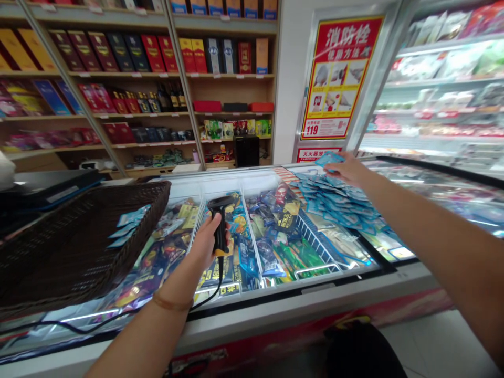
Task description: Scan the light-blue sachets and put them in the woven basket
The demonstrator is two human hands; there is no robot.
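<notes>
Blue and flat, one small packet (329,159) is pinched at the fingertips of the right hand (347,168), just above a heaped pile of matching packets (338,202). Wrapped around a black-and-yellow barcode scanner (222,236), the left hand (205,239) is over a chest freezer (275,311) of bagged food. At its left end, a dark wicker basket (153,223) contains several blue packets (128,227). Behind are wooden shelves (236,76) of boxes, a red fire-hydrant poster (342,79) and a lit refrigerated display case (444,80).
</notes>
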